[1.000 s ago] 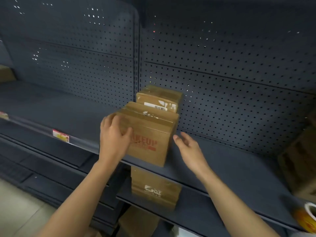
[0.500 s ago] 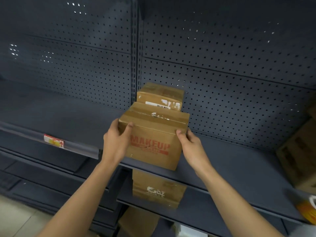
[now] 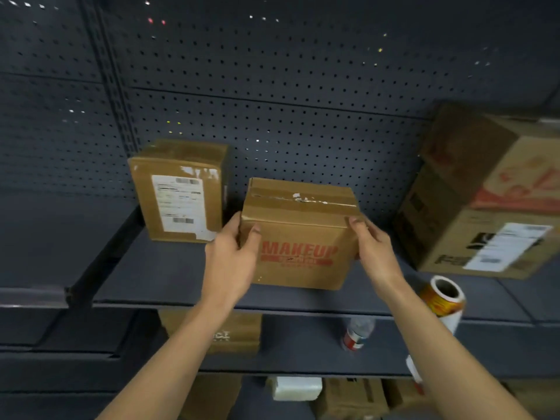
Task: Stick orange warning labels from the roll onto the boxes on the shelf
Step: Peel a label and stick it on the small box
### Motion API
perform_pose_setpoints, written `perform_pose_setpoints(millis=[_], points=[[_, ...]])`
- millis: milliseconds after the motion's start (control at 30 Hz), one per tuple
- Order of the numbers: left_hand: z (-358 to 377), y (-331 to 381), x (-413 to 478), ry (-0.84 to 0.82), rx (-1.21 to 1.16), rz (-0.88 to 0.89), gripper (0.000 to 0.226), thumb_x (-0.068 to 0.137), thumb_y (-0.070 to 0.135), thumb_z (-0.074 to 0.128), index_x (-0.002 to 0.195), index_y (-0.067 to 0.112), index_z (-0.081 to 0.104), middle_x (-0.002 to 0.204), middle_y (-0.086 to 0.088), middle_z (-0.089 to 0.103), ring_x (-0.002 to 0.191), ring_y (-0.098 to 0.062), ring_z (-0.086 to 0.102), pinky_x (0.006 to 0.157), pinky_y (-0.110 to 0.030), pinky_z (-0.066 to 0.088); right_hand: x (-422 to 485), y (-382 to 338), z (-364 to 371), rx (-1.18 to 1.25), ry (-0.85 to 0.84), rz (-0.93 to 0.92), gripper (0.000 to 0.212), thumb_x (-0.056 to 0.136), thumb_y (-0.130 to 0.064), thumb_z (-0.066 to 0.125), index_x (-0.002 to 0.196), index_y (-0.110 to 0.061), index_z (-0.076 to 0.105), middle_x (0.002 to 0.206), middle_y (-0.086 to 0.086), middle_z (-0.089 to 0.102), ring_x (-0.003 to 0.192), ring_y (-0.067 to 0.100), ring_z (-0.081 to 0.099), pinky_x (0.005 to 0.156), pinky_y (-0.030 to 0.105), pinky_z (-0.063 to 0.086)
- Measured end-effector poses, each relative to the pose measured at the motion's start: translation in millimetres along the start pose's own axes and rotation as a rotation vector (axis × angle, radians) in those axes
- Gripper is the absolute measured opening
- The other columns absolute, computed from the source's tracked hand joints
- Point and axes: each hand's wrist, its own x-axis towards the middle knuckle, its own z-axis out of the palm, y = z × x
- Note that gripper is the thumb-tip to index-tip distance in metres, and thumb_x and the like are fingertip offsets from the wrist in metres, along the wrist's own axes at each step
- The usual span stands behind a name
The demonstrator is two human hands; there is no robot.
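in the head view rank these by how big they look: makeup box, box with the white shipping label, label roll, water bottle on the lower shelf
1. MAKEUP box
2. box with the white shipping label, close to the first and farther back, so unsure
3. label roll
4. water bottle, smallest, though farther away

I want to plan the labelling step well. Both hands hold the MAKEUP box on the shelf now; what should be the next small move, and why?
Probably release the MAKEUP box and move the right hand to the label roll lying on the shelf just right of it. The box front faces the person and shows no orange label, and the left hand could steady it.
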Motion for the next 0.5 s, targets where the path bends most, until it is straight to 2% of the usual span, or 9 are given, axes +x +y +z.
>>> perform_pose_setpoints(millis=[100, 167, 233, 300, 367, 500], points=[[34, 4, -2, -0.059, -0.004, -0.001, 0.021, 0.099, 0.029, 0.051, 0.113, 0.038, 0.064, 0.097, 0.016, 0.074, 0.089, -0.001, 0.067, 0.085, -0.032, 0.058, 5, 12, -33, 0.000, 0.036, 0.009, 0.025, 0.104, -0.036, 0.044, 0.090, -0.047, 0.062, 0.092, -0.023, 0.066, 0.086, -0.006, 0.061, 0.082, 0.022, 0.049], [52, 8, -5, -0.089, 0.002, -0.004, 0.021, 0.098, 0.028, 0.051, 0.110, 0.039, 0.064, 0.094, 0.015, 0.074, 0.087, -0.006, 0.069, 0.085, -0.039, 0.058, 8, 19, -50, 0.010, 0.057, 0.004, 0.024, 0.105, -0.035, 0.044, 0.097, -0.046, 0.063, 0.095, -0.022, 0.067, 0.085, -0.008, 0.063, 0.079, 0.019, 0.050], [66, 9, -7, -0.096, 0.021, -0.004, 0.021, 0.098, 0.026, 0.051, 0.110, 0.039, 0.063, 0.090, 0.013, 0.074, 0.083, -0.007, 0.069, 0.082, -0.035, 0.058, 11, 25, -62, 0.000, 0.057, -0.018, 0.023, 0.106, -0.033, 0.042, 0.105, -0.042, 0.063, 0.098, -0.021, 0.068, 0.081, -0.015, 0.063, 0.070, 0.007, 0.048], [74, 10, -9, -0.095, 0.040, -0.004, 0.021, 0.098, 0.025, 0.051, 0.110, 0.038, 0.062, 0.088, 0.011, 0.074, 0.079, -0.006, 0.067, 0.072, -0.024, 0.054, 12, 26, -69, -0.009, 0.041, -0.042, 0.022, 0.106, -0.032, 0.041, 0.110, -0.040, 0.062, 0.100, -0.020, 0.066, 0.081, -0.020, 0.061, 0.066, 0.001, 0.044], [79, 10, -10, -0.092, 0.042, -0.003, 0.022, 0.099, 0.023, 0.051, 0.112, 0.037, 0.061, 0.088, 0.009, 0.073, 0.075, -0.002, 0.065, 0.061, -0.013, 0.048, 15, 30, -72, -0.015, 0.008, -0.063, 0.022, 0.106, -0.035, 0.042, 0.112, -0.043, 0.061, 0.106, -0.022, 0.066, 0.089, -0.019, 0.061, 0.072, 0.001, 0.045], [83, 9, -12, -0.097, 0.055, 0.005, 0.032, 0.099, 0.020, 0.053, 0.128, 0.032, 0.056, 0.096, 0.013, 0.072, 0.084, 0.012, 0.061, 0.060, 0.000, 0.042, 19, 36, -75, 0.002, -0.024, -0.092, 0.022, 0.105, -0.035, 0.042, 0.114, -0.039, 0.063, 0.108, -0.019, 0.068, 0.095, -0.014, 0.063, 0.076, 0.003, 0.045]])
